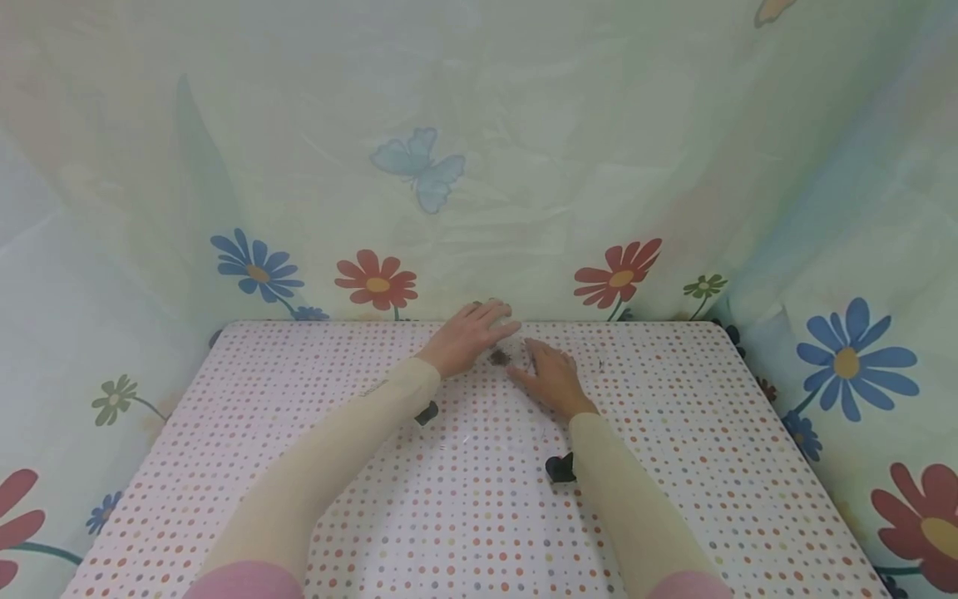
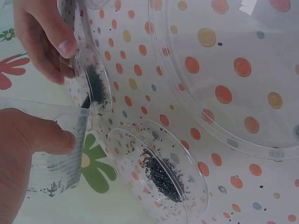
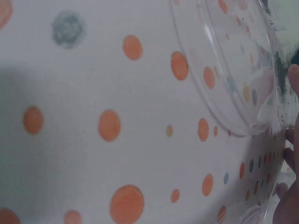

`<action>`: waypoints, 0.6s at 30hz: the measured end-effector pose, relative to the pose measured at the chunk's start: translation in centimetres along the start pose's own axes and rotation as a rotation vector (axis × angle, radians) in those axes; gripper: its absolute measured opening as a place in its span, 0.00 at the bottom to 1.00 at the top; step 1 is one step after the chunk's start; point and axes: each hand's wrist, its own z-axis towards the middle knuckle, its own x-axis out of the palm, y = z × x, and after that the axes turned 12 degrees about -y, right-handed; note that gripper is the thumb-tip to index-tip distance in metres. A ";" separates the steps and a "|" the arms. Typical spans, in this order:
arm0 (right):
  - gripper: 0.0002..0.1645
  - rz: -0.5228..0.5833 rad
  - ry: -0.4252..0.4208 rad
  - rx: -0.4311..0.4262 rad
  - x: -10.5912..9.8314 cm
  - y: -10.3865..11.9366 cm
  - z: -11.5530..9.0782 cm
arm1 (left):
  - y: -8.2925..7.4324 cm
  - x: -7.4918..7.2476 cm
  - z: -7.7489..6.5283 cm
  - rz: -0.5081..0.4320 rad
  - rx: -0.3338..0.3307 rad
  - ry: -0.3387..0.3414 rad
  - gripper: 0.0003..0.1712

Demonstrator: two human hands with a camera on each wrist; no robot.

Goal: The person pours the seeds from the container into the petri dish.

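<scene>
My left hand (image 1: 471, 337) grips a clear plastic cup (image 2: 60, 154), thumb on its wall. The cup is tilted, with some dark granules inside and more at its mouth. Its mouth is over a small clear dish (image 2: 106, 77) that holds a pile of dark granules (image 2: 96, 84). At that dish's far side is my right hand (image 1: 554, 383), its thumb and fingers around the edge. Nearer the left wrist camera, a second small clear dish (image 2: 198, 175) holds another heap of dark granules (image 2: 163, 177). In the right wrist view only part of the right hand (image 3: 290, 154) shows.
A large round clear dish (image 2: 187, 112) lies on the dotted tabletop (image 1: 479, 516), close to the small dishes. Another clear rim (image 3: 247, 217) shows low in the right wrist view. Loose granules dot the cloth. A flowered curtain (image 1: 494, 225) stands behind the table edge.
</scene>
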 end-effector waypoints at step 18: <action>0.47 -0.010 0.020 -0.006 -0.3 0.1 0.2 | 0.1 -0.1 0.0 -0.096 -0.117 -0.048 0.41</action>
